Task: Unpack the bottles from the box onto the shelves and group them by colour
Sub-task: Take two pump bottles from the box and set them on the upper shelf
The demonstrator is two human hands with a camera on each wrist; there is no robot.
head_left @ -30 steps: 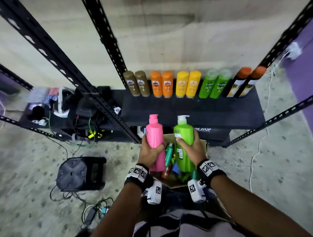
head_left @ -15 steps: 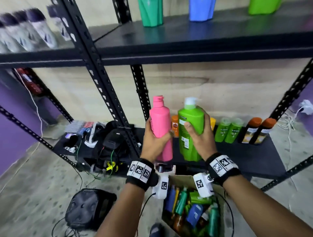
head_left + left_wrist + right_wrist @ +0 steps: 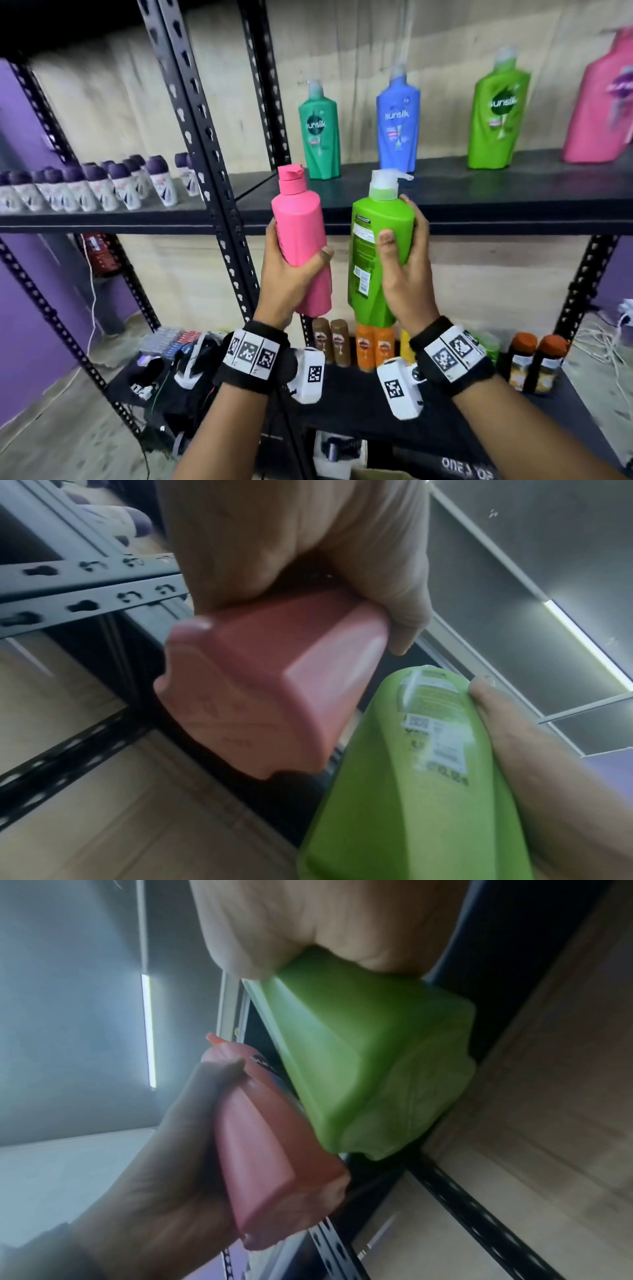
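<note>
My left hand grips a pink bottle upright, its base filling the left wrist view. Beside it my right hand holds a light green pump bottle, seen from below in the right wrist view. Both bottles hang in the air just in front of the middle shelf. On that shelf stand a dark green bottle, a blue bottle, a light green bottle and a pink bottle. The box is almost out of view at the bottom edge.
Black perforated uprights divide the racks. Several small purple-capped bottles fill the left shelf. The lower shelf carries brown, orange and dark orange-capped bottles. Bags and cables lie lower left.
Both hands have lifted the pink and green bottles from the box up to the height of the middle shelf. My head has tilted up, bringing that shelf into view.
</note>
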